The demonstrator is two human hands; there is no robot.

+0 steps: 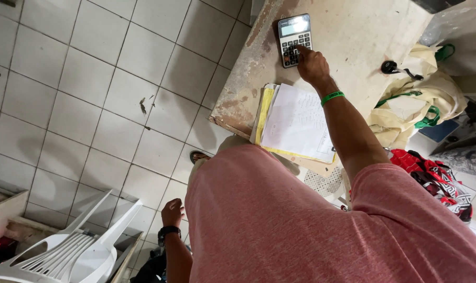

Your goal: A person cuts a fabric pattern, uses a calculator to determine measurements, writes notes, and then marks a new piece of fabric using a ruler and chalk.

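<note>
Grey desk calculator (294,40) with pale display and dark keys, flat at the twelve o'clock end of a worn, stained table (353,36), just beyond a stack of white and yellow papers (295,123). Right hand (312,65), green wristband (332,97) behind it, stretched forward, grasping nothing, index fingertip pressing the keypad. Left hand (172,212), dark watch at the wrist, hanging loosely curled and empty at seven o'clock, over the tiled floor (91,78) near a white plastic chair (75,251).

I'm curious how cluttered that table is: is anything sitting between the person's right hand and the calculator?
Nothing visible does. The right hand is already at the calculator, its forefinger on the keys. The stack of papers lies nearer the person, under the forearm, not between them. The left hand hangs down by the person's side.
</note>
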